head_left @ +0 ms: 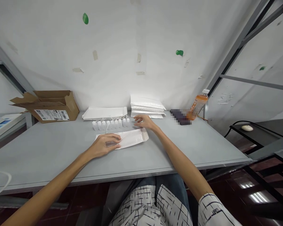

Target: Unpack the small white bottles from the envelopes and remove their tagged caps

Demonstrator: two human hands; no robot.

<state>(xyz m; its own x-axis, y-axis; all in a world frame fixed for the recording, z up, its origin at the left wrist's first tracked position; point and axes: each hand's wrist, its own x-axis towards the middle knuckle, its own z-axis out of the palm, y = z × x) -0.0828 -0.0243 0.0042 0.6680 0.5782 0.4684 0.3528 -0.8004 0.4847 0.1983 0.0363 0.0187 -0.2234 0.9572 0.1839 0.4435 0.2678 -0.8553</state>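
No print is legible: carton label at nine o'clock, bottle at three, sleeve at five all blur

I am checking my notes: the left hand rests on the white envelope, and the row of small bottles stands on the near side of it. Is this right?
Not quite: the head view shows the row of small bottles on the far side of the white envelope. The left hand does rest on the white envelope.
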